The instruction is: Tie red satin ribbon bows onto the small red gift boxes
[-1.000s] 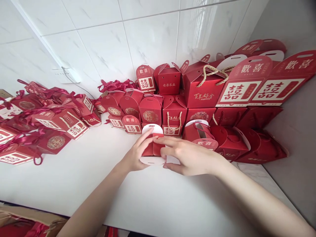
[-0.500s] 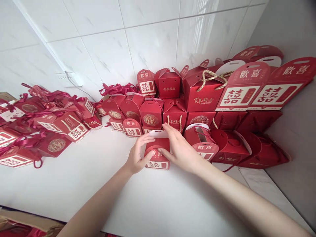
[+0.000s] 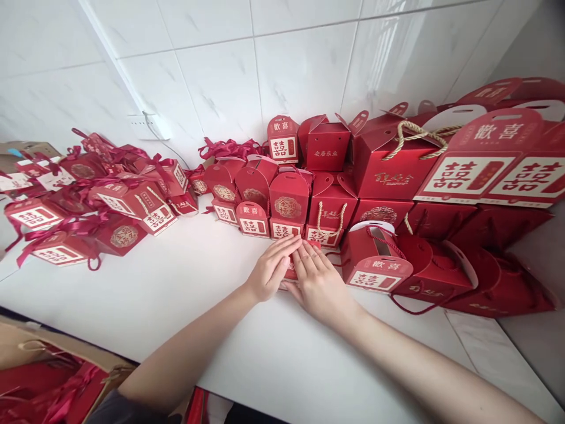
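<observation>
A small red gift box [image 3: 291, 272] sits on the white table, mostly covered by my two hands. My left hand [image 3: 270, 270] is closed on its left side and top, fingers together and the thumb along the front. My right hand [image 3: 321, 281] lies over the top and right side, fingers close together and its thumb low at the front. The fingertips of both hands meet over the box's top. Just right of my right hand stands a larger red gift box [image 3: 375, 262] with a dark red cord handle. Behind the hands is a red box with a gold rope handle [image 3: 331, 206].
Stacked red gift boxes [image 3: 397, 176] line the tiled wall from the middle to the right. A pile of red boxes with ribbons [image 3: 128, 206] lies at the left. An open cardboard carton [image 3: 57, 347] holding red items stands below the table's front edge [image 3: 101, 350].
Both hands have come together over the small box's top, where its raised white flap showed before. The view has shifted, so the scene now sits farther right.
</observation>
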`<state>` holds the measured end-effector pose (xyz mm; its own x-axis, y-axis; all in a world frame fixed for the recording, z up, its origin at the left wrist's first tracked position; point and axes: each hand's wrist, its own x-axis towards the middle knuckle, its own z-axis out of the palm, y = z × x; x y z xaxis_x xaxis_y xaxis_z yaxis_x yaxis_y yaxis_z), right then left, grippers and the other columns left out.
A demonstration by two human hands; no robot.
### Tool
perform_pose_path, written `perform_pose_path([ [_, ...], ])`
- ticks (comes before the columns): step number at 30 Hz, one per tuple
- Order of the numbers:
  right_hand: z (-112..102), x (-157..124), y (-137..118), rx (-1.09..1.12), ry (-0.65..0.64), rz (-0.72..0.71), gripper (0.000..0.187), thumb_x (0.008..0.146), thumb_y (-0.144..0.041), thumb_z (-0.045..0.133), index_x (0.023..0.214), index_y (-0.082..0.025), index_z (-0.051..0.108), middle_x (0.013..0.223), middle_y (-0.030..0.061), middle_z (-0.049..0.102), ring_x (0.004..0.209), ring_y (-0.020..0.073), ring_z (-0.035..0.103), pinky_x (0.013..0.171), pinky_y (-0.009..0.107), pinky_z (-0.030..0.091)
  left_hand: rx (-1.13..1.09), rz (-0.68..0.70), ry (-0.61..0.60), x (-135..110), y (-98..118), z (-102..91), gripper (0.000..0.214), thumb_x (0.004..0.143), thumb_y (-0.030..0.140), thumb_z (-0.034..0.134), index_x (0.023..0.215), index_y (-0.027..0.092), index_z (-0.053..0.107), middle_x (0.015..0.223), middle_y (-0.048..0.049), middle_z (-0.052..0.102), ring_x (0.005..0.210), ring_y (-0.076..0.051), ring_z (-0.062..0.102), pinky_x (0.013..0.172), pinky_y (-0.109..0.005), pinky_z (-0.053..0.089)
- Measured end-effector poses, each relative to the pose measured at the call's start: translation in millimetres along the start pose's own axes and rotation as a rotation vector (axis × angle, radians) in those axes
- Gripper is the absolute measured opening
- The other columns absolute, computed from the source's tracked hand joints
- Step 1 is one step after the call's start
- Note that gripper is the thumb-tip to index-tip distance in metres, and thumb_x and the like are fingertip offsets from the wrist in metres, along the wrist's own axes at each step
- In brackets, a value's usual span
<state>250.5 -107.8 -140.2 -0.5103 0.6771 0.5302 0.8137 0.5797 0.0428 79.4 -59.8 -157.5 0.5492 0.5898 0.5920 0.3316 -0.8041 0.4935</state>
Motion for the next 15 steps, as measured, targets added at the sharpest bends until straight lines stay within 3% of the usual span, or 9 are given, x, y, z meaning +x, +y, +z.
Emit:
perform_pose_path([
  [2, 7, -2, -3, -0.044, 0.074, 0.008, 0.064, 0.096, -0.044, 0.048, 0.13, 0.01, 0.054, 0.136, 0.0316, 0.051, 0.129, 0.0395, 0.051, 0.108, 0.051, 0.044, 0.1, -0.022, 0.069, 1, -14, -10.5, 0.042, 0.099, 0.029, 0.032, 0.137, 0.024, 0.051, 0.142, -0.0064, 0.054, 0.133, -0.022, 0.047, 0.118, -0.047, 0.032],
  [3, 9, -2, -3, -0.056, 0.108, 0.008, 0.064, 0.097, -0.045, 0.046, 0.129, 0.01, 0.055, 0.136, 0.0311, 0.052, 0.128, 0.0389, 0.052, 0.107, 0.05, 0.045, 0.18, -0.089, 0.186, 1, -26, -20.3, 0.038, 0.099, 0.031, 0.036, 0.13, 0.023, 0.056, 0.138, -0.0073, 0.056, 0.131, -0.023, 0.049, 0.115, -0.045, 0.035],
  [5, 12, -3, -2, -0.064, 0.15, -0.003, 0.065, 0.097, -0.047, 0.045, 0.129, 0.009, 0.056, 0.135, 0.0297, 0.054, 0.127, 0.0377, 0.054, 0.107, 0.049, 0.046, 0.408, -0.444, 0.631, 1, -57, -47.2, 0.03, 0.099, 0.03, 0.038, 0.118, 0.022, 0.059, 0.134, -0.0077, 0.056, 0.128, -0.02, 0.05, 0.11, -0.038, 0.04],
  [6, 12, -3, -1, -0.064, 0.154, -0.011, 0.065, 0.097, -0.047, 0.045, 0.13, 0.008, 0.056, 0.135, 0.0291, 0.054, 0.126, 0.0372, 0.054, 0.106, 0.048, 0.046, 0.454, -0.547, 0.728, 0, -75, -62.6, 0.031, 0.099, 0.027, 0.036, 0.122, 0.018, 0.055, 0.138, -0.012, 0.051, 0.132, -0.022, 0.045, 0.112, -0.04, 0.037],
  [8, 12, -4, 0, -0.062, 0.148, -0.019, 0.064, 0.097, -0.046, 0.045, 0.13, 0.008, 0.055, 0.135, 0.0282, 0.055, 0.127, 0.0364, 0.054, 0.106, 0.048, 0.046, 0.492, -0.675, 0.785, -3, -113, -91.8, 0.027, 0.097, 0.02, 0.042, 0.119, 0.012, 0.054, 0.136, -0.0175, 0.048, 0.133, -0.026, 0.042, 0.113, -0.045, 0.034],
  [10, 12, -4, 1, -0.059, 0.148, -0.018, 0.064, 0.097, -0.047, 0.046, 0.131, 0.007, 0.055, 0.136, 0.0278, 0.054, 0.127, 0.0362, 0.053, 0.107, 0.048, 0.045, 0.498, -0.805, 0.767, -6, -147, -113.3, 0.022, 0.093, 0.022, 0.054, 0.11, 0.011, 0.06, 0.128, -0.0174, 0.054, 0.125, -0.029, 0.049, 0.108, -0.05, 0.038],
  [12, 13, -3, 2, -0.057, 0.152, -0.017, 0.065, 0.096, -0.047, 0.047, 0.131, 0.007, 0.055, 0.136, 0.0275, 0.054, 0.128, 0.0363, 0.053, 0.107, 0.048, 0.045, 0.488, -0.892, 0.72, -7, -174, -125.3, 0.03, 0.092, 0.031, 0.059, 0.117, 0.014, 0.059, 0.123, -0.0112, 0.059, 0.113, -0.025, 0.058, 0.097, -0.049, 0.048],
  [15, 15, -3, 2, -0.054, 0.151, -0.017, 0.064, 0.095, -0.047, 0.049, 0.131, 0.006, 0.054, 0.137, 0.027, 0.053, 0.129, 0.0367, 0.052, 0.107, 0.048, 0.045, 0.473, -0.946, 0.695, -5, -202, -134.3, 0.037, 0.093, 0.033, 0.058, 0.125, 0.015, 0.055, 0.126, -0.0109, 0.058, 0.109, -0.024, 0.06, 0.092, -0.046, 0.052],
])
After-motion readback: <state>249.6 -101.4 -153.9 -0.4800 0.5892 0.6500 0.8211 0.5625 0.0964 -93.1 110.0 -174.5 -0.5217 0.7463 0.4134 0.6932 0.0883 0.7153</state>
